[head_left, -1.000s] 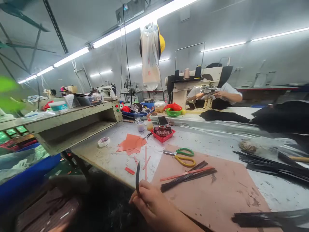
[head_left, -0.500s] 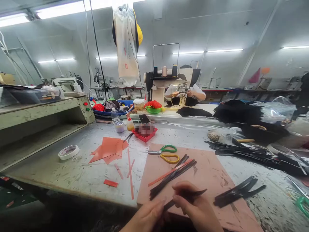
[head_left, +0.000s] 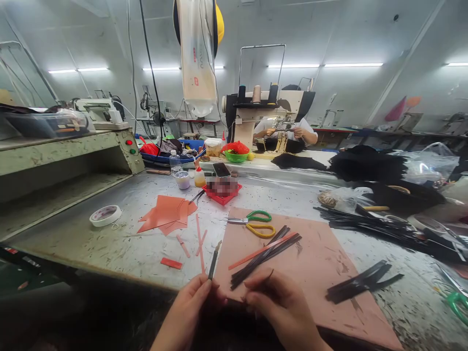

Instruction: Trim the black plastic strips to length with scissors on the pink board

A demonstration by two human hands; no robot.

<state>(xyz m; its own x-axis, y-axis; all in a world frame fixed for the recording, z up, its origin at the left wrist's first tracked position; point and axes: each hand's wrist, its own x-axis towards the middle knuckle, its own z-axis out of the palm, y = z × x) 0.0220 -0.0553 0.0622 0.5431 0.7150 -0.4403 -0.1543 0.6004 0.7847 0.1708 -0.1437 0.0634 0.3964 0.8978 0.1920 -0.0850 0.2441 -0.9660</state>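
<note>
My left hand pinches a narrow black strip between thumb and fingers; the strip points up and away, with a paler far end. My right hand is a little way to the right, fingers curled and pressed together. A dark tip shows above its fingers, too small to name. Beyond the hands, a bundle of black strips and an orange strip lie on a pinkish-brown sheet. Scissors with one green and one yellow handle rest at the sheet's far edge.
More black strips lie at right. Orange pieces, a tape roll and a red basket are on the left and middle of the table. Across the table, a person's hands work at a sewing machine.
My hands have moved apart, the left one going left. The black strip in it now points upward in plain sight. The view has shifted slightly.
</note>
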